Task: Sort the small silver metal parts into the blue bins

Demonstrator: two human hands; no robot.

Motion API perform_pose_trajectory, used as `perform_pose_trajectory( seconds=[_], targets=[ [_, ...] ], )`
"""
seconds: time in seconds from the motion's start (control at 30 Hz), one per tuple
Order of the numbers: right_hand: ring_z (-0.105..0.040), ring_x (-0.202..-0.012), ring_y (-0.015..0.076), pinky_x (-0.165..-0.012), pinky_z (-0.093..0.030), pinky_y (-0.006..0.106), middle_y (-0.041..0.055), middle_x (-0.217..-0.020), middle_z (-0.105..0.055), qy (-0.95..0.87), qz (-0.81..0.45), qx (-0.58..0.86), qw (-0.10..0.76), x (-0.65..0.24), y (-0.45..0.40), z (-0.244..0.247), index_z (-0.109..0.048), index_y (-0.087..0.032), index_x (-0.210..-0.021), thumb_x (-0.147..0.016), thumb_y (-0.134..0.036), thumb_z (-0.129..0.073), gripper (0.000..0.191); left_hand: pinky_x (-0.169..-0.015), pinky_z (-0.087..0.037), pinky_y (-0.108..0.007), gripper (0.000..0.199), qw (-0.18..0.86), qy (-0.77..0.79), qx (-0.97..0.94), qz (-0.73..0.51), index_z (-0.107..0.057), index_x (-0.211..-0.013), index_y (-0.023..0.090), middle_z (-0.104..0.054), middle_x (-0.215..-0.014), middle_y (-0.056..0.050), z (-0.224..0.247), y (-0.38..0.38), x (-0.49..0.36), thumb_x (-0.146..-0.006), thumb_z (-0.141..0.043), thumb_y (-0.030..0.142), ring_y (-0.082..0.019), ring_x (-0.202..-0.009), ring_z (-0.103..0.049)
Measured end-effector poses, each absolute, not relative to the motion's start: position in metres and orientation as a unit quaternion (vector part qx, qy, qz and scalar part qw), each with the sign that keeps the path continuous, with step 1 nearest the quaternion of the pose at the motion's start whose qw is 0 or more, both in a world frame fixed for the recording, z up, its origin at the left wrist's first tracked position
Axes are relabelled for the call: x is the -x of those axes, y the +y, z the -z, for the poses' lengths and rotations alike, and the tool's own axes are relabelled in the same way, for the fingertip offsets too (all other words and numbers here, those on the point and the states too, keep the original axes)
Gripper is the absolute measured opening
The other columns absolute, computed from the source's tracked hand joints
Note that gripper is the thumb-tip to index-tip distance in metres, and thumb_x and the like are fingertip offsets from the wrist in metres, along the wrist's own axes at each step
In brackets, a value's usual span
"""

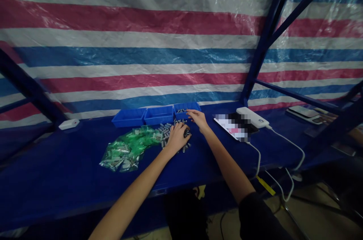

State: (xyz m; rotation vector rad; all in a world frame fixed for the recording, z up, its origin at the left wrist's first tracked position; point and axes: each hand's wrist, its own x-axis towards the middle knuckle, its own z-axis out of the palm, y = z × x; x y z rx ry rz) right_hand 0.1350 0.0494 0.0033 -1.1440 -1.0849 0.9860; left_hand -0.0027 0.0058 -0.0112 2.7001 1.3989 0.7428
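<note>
A loose pile of small silver metal cylinders (165, 131) lies on the blue table. My left hand (177, 138) rests over its right side, fingers curved and thumb apart, touching the parts. Some darker pieces show between that thumb and the fingers. My right hand (198, 119) hovers at the front edge of the right blue bin (195, 107), fingers stretched out and slightly apart; I make out nothing held in it. Small metal pieces (181, 111) lie inside that bin. Left of the pile is a clear green-tinted plastic bag (124, 151) with more such parts.
Two more blue bins, a middle one (159, 119) and a left one (129, 122), stand in the row. At right are a phone or tablet (231, 128), a white power bank (252, 117) and white cables (292, 147). A white device (69, 124) sits far left. Blue frame posts (262, 47) rise behind.
</note>
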Motion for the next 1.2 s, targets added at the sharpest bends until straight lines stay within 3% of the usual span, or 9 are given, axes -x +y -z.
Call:
perform_pose_trajectory(
  seconds=[0.2, 0.33, 0.57, 0.87, 1.07, 1.2],
  targets=[
    [-0.063, -0.068, 0.0127, -0.056, -0.048, 0.02, 0.0027, -0.082, -0.071, -0.501, -0.424, 0.485, 0.578, -0.124, 0.052, -0.003, -0.07, -0.017, -0.089, -0.07, -0.027, -0.059, 0.023, -0.083, -0.033, -0.037, 0.009, 0.022, 0.444, -0.854, -0.272, -0.065, -0.078, 0.023, -0.058, -0.105, -0.003, 0.006, 0.011, 0.002, -0.078, -0.059, 0.03, -0.022, -0.1, -0.049],
    [-0.064, -0.074, 0.0144, -0.064, -0.05, 0.022, 0.0032, -0.084, -0.07, -0.537, -0.419, 0.465, 0.566, -0.116, 0.054, -0.002, -0.07, -0.017, -0.086, -0.073, -0.028, -0.059, 0.02, -0.08, -0.034, -0.036, 0.013, -0.012, 0.477, -0.798, -0.368, -0.066, -0.084, 0.024, -0.06, -0.097, -0.003, 0.0, 0.016, 0.004, -0.08, -0.057, 0.032, -0.022, -0.096, -0.05],
    [-0.061, -0.062, 0.0128, -0.055, -0.047, 0.022, 0.0053, -0.077, -0.069, -0.542, -0.455, 0.476, 0.522, -0.118, 0.046, -0.01, -0.069, -0.015, -0.09, -0.085, -0.04, -0.045, 0.035, -0.085, -0.038, -0.034, 0.015, 0.02, 0.467, -0.717, -0.517, -0.069, -0.084, 0.024, -0.059, -0.089, -0.002, -0.004, 0.033, 0.029, -0.079, -0.058, 0.033, -0.018, -0.091, -0.053],
    [-0.059, -0.067, 0.0096, -0.06, -0.044, 0.019, 0.0024, -0.073, -0.066, -0.457, -0.649, 0.331, 0.511, -0.104, 0.033, -0.009, -0.067, -0.015, -0.086, -0.071, -0.037, -0.067, 0.026, -0.08, -0.042, -0.029, 0.019, 0.116, 0.44, -0.665, -0.592, -0.067, -0.081, 0.02, -0.061, -0.084, -0.003, -0.005, 0.029, 0.031, -0.078, -0.056, 0.035, -0.016, -0.085, -0.056],
    [-0.054, -0.056, 0.0069, -0.056, -0.043, 0.018, -0.0009, -0.061, -0.061, -0.355, -0.713, 0.276, 0.538, -0.09, 0.035, -0.002, -0.066, -0.014, -0.076, -0.063, -0.031, -0.074, 0.023, -0.069, -0.044, -0.025, 0.024, 0.273, 0.431, -0.593, -0.623, -0.062, -0.077, 0.016, -0.062, -0.076, -0.002, 0.002, 0.031, 0.024, -0.075, -0.058, 0.04, -0.015, -0.075, -0.057],
    [-0.055, -0.054, 0.0083, -0.055, -0.045, 0.02, -0.0006, -0.058, -0.061, -0.298, -0.7, 0.308, 0.571, -0.086, 0.041, 0.007, -0.064, -0.014, -0.068, -0.059, -0.03, -0.075, 0.021, -0.065, -0.042, -0.024, 0.024, 0.274, 0.441, -0.606, -0.602, -0.061, -0.072, 0.016, -0.06, -0.07, 0.0, 0.005, 0.029, 0.022, -0.074, -0.059, 0.04, -0.013, -0.069, -0.055]
  ],
)
